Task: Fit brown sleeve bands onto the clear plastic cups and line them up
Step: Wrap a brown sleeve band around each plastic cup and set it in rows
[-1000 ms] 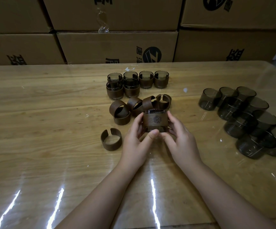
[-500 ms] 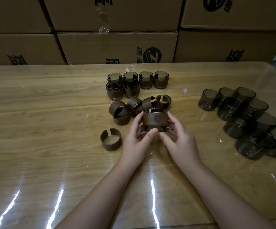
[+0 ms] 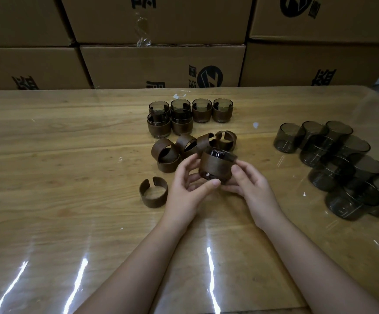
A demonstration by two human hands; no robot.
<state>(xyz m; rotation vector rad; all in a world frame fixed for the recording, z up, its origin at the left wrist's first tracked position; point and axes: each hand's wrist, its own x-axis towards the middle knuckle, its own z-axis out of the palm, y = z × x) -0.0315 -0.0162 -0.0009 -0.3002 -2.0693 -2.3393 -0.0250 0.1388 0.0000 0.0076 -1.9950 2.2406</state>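
Round smoky cup [image 3: 220,154], woodgrain brown band [image 3: 215,166]

1. The left grip [image 3: 185,191] is a bare hand with slim fingers and a short, rounded thumbnail.
2. The right grip [image 3: 253,189] is bare too, its fingers just as slim.
3. The left forearm [image 3: 138,264] and right forearm [image 3: 308,257] are bare, smooth and slender down to the view's lower edge.
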